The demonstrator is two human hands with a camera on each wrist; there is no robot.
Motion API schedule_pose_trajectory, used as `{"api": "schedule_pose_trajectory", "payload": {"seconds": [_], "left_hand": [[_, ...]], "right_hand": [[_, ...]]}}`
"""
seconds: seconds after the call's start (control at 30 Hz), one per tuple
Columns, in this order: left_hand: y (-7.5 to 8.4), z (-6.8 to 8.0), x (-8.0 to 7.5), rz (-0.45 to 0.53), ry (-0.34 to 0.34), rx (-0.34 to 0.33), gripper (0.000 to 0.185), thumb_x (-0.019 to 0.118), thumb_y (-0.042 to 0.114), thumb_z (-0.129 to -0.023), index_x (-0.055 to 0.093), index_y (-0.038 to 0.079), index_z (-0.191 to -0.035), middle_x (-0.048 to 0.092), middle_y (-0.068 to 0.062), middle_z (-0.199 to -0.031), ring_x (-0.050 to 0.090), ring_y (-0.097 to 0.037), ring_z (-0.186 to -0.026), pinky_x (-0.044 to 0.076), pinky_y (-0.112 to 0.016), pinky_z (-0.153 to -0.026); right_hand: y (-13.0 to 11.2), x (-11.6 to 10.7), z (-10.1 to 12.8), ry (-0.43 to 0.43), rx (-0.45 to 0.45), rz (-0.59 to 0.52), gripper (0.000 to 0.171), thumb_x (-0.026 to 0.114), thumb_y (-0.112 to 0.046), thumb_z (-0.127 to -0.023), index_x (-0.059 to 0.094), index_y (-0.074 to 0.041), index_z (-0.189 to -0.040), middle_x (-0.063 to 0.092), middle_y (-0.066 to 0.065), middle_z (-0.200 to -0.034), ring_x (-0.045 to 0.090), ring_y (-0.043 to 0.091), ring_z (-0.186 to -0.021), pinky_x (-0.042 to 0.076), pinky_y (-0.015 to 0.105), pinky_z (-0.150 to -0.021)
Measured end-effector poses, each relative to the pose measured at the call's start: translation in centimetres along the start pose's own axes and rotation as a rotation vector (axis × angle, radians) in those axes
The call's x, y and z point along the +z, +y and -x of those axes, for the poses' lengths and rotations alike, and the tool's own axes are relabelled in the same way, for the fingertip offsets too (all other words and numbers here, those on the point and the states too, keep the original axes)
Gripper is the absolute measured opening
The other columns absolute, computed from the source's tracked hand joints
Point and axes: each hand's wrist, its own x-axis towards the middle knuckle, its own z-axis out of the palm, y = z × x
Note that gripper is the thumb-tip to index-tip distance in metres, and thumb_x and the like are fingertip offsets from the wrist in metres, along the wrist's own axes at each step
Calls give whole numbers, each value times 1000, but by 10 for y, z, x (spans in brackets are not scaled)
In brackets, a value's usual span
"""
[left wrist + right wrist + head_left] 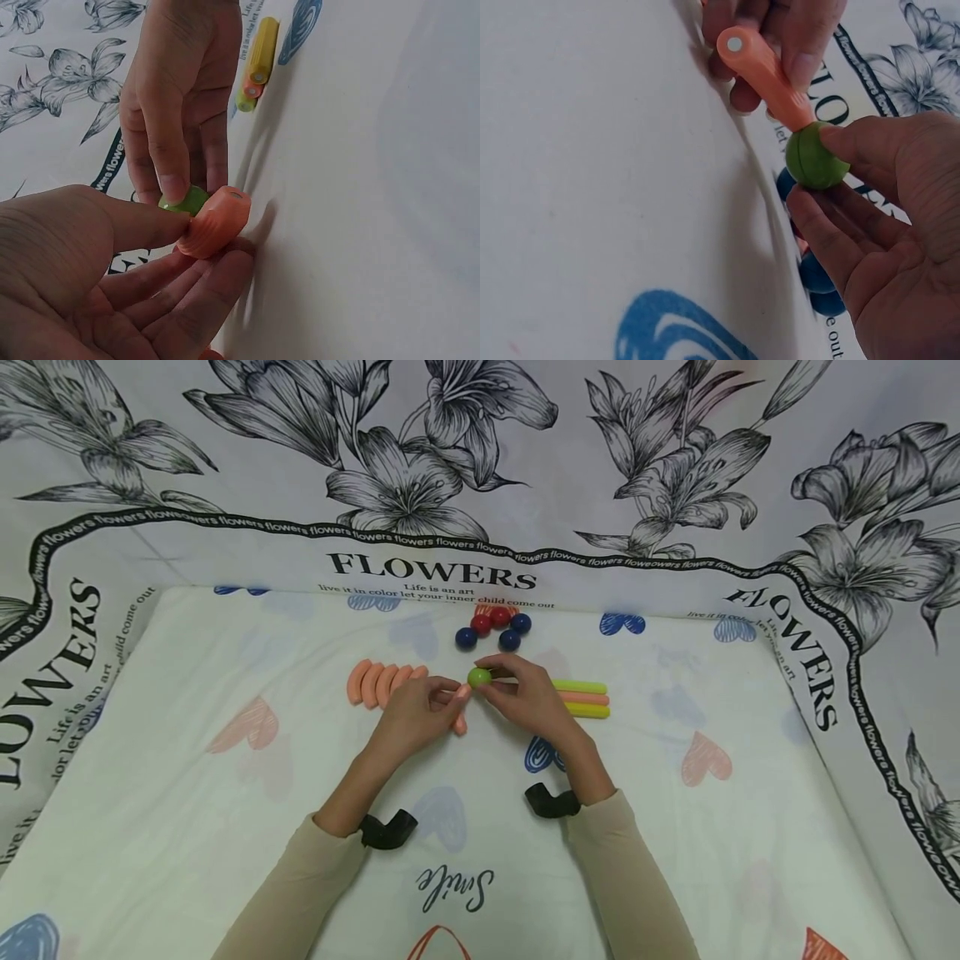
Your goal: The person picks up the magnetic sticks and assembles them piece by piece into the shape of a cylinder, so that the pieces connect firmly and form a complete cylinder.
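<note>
Left hand (420,706) pinches a short orange stick (763,71), thumb and fingers curled round its ribbed shaft. Right hand (525,693) holds a green ball (479,677) between thumb and fingertips, a narrow grip closed on it. Ball and stick end touch, held just above the surface (225,827), near its middle.

Both pieces look like light, hard plastic. The ball is smooth and would likely roll or slip from a loose pinch; best taken across its middle. The stick is stiff, and its ribs should give purchase along the shaft.

Left of the ball: a row of orange sticks (378,682), side by side. Behind the ball: a cluster of red and blue balls (491,628), touching. Right of the ball, past the right hand: yellow-green and orange sticks (583,698) lying parallel.

The surface is covered by a pale cloth printed with hearts and "Smile". Behind it hangs a sheet (450,468) with black lilies and "FLOWERS" lettering.
</note>
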Motion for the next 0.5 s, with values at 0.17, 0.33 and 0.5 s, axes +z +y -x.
{"api": "schedule_pose_trajectory", "payload": {"seconds": [0.17,0.33,0.5], "left_hand": [[0,0,2,-29,23,10,40,67,37,-104,75,5,-126,83,-7,-103,80,-23,-106,61,-46,-93],[0,0,3,-60,36,5,39,67,37,-104,76,6,-124,82,-9,-109,79,-25,-106,61,-46,-91],[0,0,4,-96,46,9,39,66,36,-103,76,5,-124,83,-8,-110,76,-27,-111,59,-47,-93]], "right_hand": [[-2,0,1,-7,6,8,36,74,-11,-99,68,-6,-134,71,10,-134,71,26,-125,59,31,-102],[-4,1,1,-10,4,20,36,74,-10,-99,69,-5,-134,71,11,-135,70,26,-127,59,32,-102],[-2,3,0,-9,10,54,36,73,-12,-100,68,-5,-135,71,11,-134,69,25,-128,58,31,-104]]}}
